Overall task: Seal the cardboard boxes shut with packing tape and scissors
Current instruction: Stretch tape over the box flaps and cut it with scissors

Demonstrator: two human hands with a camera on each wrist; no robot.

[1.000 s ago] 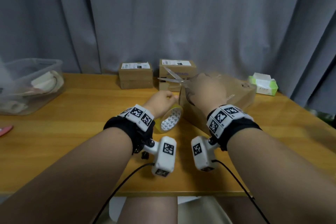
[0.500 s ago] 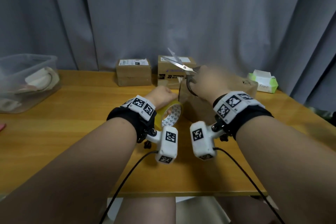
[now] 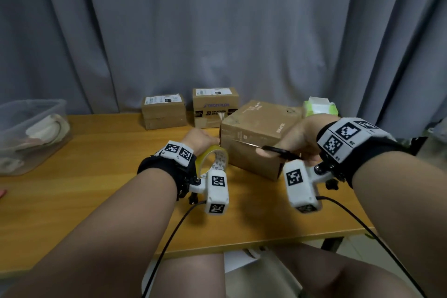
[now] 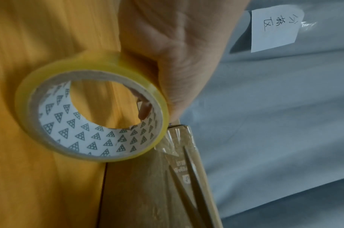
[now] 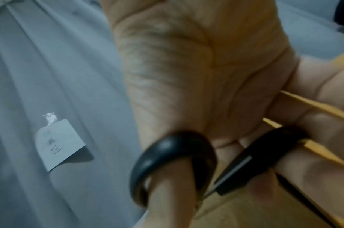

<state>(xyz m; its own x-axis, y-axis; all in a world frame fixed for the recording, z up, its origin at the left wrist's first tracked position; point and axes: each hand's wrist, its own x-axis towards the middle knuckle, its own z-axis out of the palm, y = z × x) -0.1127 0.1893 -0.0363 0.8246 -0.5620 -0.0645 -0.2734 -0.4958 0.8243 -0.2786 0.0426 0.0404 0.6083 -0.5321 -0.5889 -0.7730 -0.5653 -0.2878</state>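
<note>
Near the desk's far edge, right of middle: cardboard box (image 3: 256, 139). Left hand (image 4: 173, 61) gripping tape roll (image 4: 91, 108) against its left corner; right hand (image 3: 300, 138) clenched through scissors (image 3: 275, 151), blades along the box. Risks: snipping fingers (image 4: 144, 108) beside the strip; slack tape crumpling, sticking to itself.

The tape roll (image 4: 93, 108) is translucent yellow, its white core printed with small dark triangles, and the scissors (image 3: 278, 151) have black handles. Brown cardboard boxes (image 3: 256, 133) sit on an orange-toned wooden table (image 3: 84, 176) before a grey curtain (image 3: 242, 31). Black-and-white square-patterned markers cover the wristbands (image 3: 348, 138).
</note>
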